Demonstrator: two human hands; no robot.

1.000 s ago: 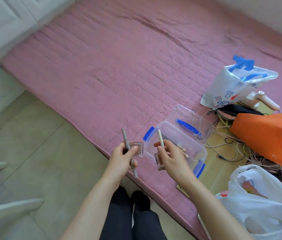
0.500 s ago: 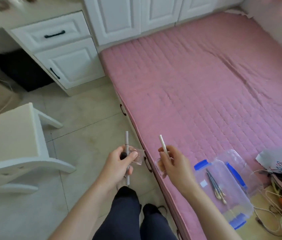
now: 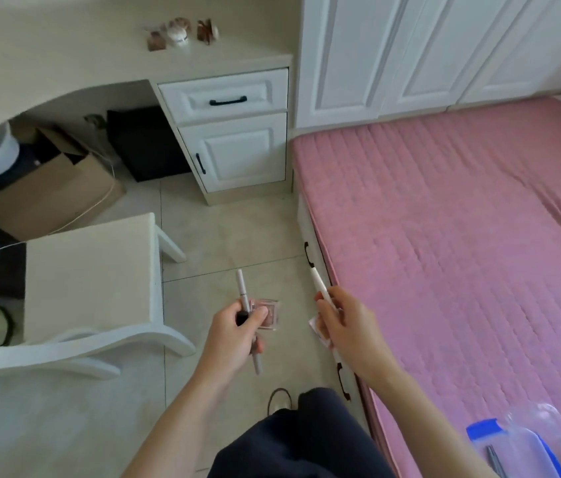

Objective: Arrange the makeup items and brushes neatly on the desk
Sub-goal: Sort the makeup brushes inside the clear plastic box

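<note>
Left hand (image 3: 237,326): curled round a grey pencil (image 3: 245,298) and a small clear pink compact (image 3: 269,313), both pinched under the thumb. Right hand (image 3: 344,322): closed on a white pencil (image 3: 319,288), with a second pink compact (image 3: 317,327) pressed beneath the fingers. All four items are carried above the floor, short of the desk (image 3: 203,56).

Handling, as judged: light, rigid, smooth; compacts likely brittle if dropped. Pencils are best gripped mid-shaft.

Orientation: long axes run roughly toward the desk, the grey near upright in view, the white leaning left.
</note>
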